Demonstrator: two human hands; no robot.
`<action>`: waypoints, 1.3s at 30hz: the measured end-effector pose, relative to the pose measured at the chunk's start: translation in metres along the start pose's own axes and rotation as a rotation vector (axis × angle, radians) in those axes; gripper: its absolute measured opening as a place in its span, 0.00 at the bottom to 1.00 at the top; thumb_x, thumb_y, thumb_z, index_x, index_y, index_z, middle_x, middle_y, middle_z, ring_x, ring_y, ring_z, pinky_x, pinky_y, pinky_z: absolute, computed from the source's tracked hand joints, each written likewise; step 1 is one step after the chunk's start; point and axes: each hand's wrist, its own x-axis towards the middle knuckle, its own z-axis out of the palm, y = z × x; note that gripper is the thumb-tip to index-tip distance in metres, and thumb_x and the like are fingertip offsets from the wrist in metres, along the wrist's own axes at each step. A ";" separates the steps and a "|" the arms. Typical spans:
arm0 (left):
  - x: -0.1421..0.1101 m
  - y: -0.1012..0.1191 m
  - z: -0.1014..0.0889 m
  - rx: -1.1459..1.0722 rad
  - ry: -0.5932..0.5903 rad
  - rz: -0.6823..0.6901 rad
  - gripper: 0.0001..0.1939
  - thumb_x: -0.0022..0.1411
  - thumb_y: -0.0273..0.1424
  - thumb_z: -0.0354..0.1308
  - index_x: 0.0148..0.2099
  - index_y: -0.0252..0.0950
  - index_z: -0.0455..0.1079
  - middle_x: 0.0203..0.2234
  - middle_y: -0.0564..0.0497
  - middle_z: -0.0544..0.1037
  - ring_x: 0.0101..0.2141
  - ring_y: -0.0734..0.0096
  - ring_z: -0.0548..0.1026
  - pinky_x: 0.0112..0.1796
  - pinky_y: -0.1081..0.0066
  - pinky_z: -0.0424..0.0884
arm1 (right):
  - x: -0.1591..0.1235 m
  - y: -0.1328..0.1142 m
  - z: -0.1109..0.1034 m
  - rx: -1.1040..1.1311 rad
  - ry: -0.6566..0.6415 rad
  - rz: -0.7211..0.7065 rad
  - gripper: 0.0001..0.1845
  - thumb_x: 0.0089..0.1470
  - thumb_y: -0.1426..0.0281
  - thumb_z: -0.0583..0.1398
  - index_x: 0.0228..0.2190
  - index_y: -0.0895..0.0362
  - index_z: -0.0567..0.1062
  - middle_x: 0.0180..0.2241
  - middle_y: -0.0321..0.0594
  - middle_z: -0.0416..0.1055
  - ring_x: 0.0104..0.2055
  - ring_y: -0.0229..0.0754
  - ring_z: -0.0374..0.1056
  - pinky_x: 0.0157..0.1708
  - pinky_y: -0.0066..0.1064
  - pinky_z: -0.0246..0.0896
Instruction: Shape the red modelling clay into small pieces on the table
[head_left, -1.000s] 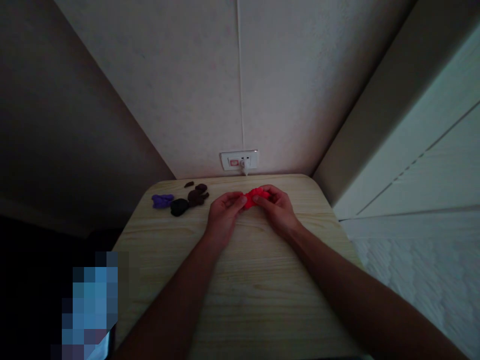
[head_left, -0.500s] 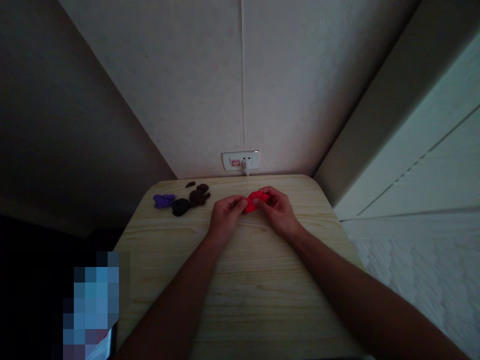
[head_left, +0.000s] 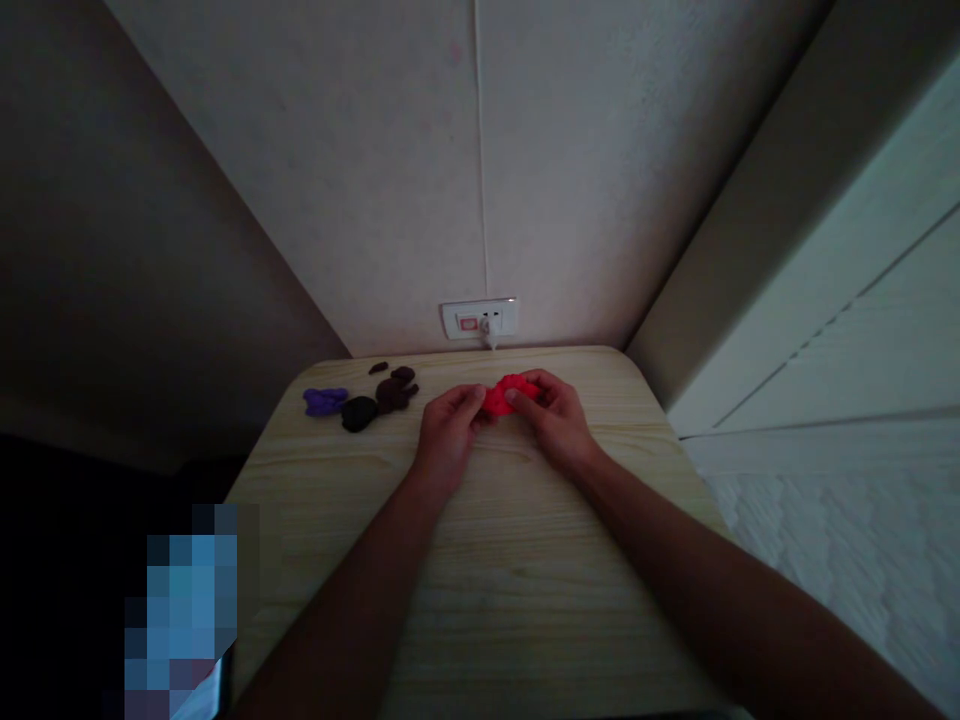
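Closest, two bare forearms [head_left: 652,540] reach over a pale wood-grain tabletop [head_left: 510,590]. Ahead of them, both hands share a lump of red modelling clay [head_left: 510,393] near the table's far edge; whether it touches the wood I cannot tell. The left hand [head_left: 446,435] pinches its left end between thumb and fingers; the right hand [head_left: 561,420] presses a thumb on top, fingers curled behind. To the left sit a black lump [head_left: 359,413], a purple lump [head_left: 325,402] just beside it, and brown clay pieces [head_left: 393,395]. Beyond, a white plug [head_left: 490,328] fills part of a wall socket [head_left: 480,308].
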 end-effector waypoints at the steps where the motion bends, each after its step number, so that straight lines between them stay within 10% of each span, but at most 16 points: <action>1: 0.000 -0.001 0.001 0.005 0.011 0.019 0.16 0.50 0.40 0.73 0.34 0.33 0.77 0.28 0.50 0.79 0.29 0.73 0.74 0.33 0.70 0.71 | 0.000 0.001 0.000 -0.009 0.025 -0.010 0.20 0.44 0.55 0.73 0.33 0.53 0.77 0.33 0.38 0.79 0.35 0.43 0.73 0.41 0.35 0.69; 25: -0.004 -0.007 0.001 0.189 0.009 0.069 0.27 0.49 0.31 0.71 0.52 0.34 0.70 0.36 0.47 0.82 0.37 0.66 0.79 0.44 0.65 0.73 | -0.001 -0.001 0.000 -0.045 -0.079 0.050 0.21 0.42 0.52 0.73 0.32 0.54 0.81 0.30 0.38 0.79 0.32 0.43 0.73 0.36 0.33 0.68; 39: -0.006 -0.005 0.007 -0.089 -0.083 -0.067 0.24 0.44 0.30 0.75 0.45 0.32 0.75 0.36 0.46 0.82 0.36 0.68 0.79 0.45 0.66 0.72 | -0.003 -0.011 0.005 0.177 -0.076 0.205 0.17 0.44 0.57 0.73 0.25 0.56 0.77 0.23 0.35 0.74 0.25 0.37 0.65 0.27 0.29 0.62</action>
